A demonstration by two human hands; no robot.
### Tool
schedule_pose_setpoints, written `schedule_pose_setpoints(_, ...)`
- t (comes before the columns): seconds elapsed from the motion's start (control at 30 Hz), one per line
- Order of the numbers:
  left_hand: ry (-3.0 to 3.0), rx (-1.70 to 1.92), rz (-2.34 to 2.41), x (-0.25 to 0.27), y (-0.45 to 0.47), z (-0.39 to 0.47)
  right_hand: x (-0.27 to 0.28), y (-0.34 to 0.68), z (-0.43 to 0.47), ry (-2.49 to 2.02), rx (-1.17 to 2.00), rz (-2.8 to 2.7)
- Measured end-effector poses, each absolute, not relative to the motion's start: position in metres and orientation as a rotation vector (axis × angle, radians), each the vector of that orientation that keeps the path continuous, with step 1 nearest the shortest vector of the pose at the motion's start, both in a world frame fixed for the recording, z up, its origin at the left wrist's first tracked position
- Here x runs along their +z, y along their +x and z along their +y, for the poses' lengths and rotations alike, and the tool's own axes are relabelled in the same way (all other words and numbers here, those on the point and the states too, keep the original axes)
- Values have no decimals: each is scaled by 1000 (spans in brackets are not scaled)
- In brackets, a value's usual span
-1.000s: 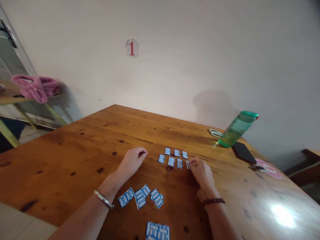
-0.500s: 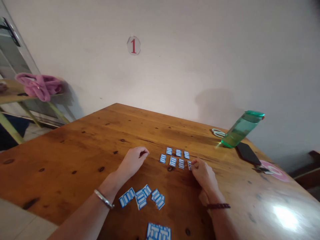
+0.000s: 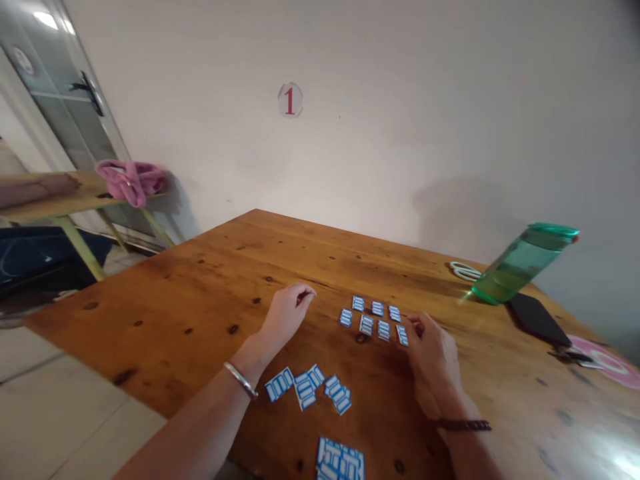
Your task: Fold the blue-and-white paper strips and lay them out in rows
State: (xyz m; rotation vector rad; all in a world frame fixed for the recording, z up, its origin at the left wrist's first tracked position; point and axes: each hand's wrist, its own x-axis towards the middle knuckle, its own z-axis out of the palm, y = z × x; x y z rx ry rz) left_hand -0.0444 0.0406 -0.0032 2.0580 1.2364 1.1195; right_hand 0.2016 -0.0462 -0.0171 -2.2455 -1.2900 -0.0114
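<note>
My left hand [image 3: 291, 312] hovers over the table left of the small cards, fingers curled and thumb against them; whatever they hold, if anything, is hidden. My right hand [image 3: 433, 343] is curled at the right end of the cards, its fingertips beside the last blue-and-white card [image 3: 403, 335]; whether they touch it I cannot tell. Small blue-and-white cards lie in two rows, among them a back-row card [image 3: 377, 308] and a front-row card [image 3: 366, 325]. Nearer me lie overlapping pieces of the same pattern [image 3: 305, 389] and a larger blue-and-white block [image 3: 341, 460].
A green water bottle [image 3: 525, 263] stands at the right beside a black phone-like slab [image 3: 537, 319], a white cable [image 3: 465, 271] and keys [image 3: 575, 359] by a pink round mat [image 3: 605, 360]. Another person's arm [image 3: 40, 190] rests on the far-left table near a pink cloth [image 3: 131, 180].
The view has swung left, so everything sits further right. My right hand has drawn slightly back from the end card, which shows more fully. My left hand stays curled.
</note>
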Motion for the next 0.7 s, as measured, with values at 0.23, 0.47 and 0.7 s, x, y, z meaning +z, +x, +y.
schedule_pose_setpoints(0.23,2038,1239,1178,35,-54,19,-24,192,-46,-1909,-133,-1423)
schedule_pose_setpoints(0.47,2293,714,993,23,-88,-54,-23,191,-46,-1779,-147,-1418)
schedule_pose_setpoints(0.7,2583,75,814,-22,-116,-83,-19,178,-48,-1609,-163,-1451)
